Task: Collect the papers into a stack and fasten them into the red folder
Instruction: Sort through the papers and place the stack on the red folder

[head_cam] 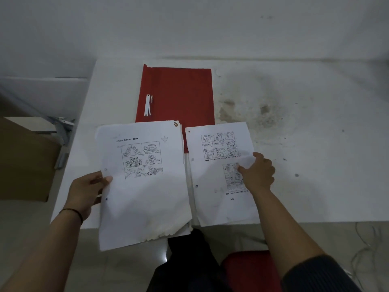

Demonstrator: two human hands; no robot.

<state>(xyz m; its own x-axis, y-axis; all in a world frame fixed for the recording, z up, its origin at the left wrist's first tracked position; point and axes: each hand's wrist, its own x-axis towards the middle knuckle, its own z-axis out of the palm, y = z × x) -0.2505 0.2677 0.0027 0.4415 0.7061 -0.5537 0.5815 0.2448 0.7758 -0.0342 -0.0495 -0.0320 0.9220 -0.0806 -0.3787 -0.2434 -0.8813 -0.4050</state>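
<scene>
The red folder (179, 93) lies open on the white table, with its white fastener strip (148, 105) resting on its left part. In front of it are two piles of printed comic sheets. My left hand (90, 189) grips the left pile (145, 186) by its left edge, and that pile hangs over the table's near edge. My right hand (257, 172) pinches the right edge of the top sheet of the right pile (219, 175), curling it up a little. Both piles cover the folder's near end.
The white table (294, 144) has a dirty stained patch (248, 108) to the right of the folder. A brown cardboard box (25, 157) stands left of the table, with metal parts (62, 131) beside it. A red stool (250, 268) is below the near edge.
</scene>
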